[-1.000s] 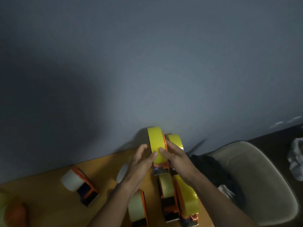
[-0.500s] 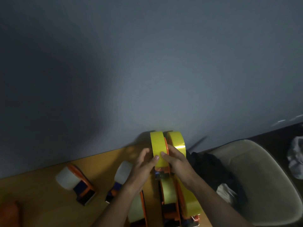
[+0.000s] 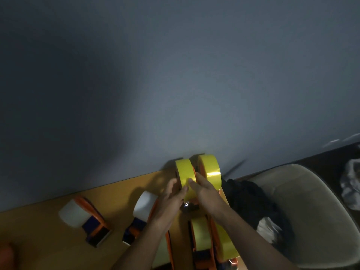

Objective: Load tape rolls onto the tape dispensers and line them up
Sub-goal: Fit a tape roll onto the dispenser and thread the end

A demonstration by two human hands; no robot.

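An orange tape dispenser with a yellow tape roll (image 3: 184, 173) stands against the wall at the table's back. My left hand (image 3: 171, 199) grips its left side and my right hand (image 3: 204, 191) its right side, thumbs meeting on the roll's face. A second yellow-loaded dispenser (image 3: 210, 170) stands touching it on the right. Nearer me, two more yellow-loaded dispensers (image 3: 200, 233) lie in line behind them, partly hidden by my arms. To the left sit two dispensers with white rolls, one (image 3: 145, 205) beside my left hand and one (image 3: 75, 214) farther left.
The wooden table (image 3: 120, 191) ends at the grey wall. A beige chair (image 3: 311, 211) with dark clothing (image 3: 251, 201) on it stands right of the table. An orange object (image 3: 5, 254) shows blurred at the lower left edge.
Both hands have pushed the yellow-loaded dispenser back toward the wall, next to the second one. The view has shifted, bringing the nearer white-roll dispenser into sight.
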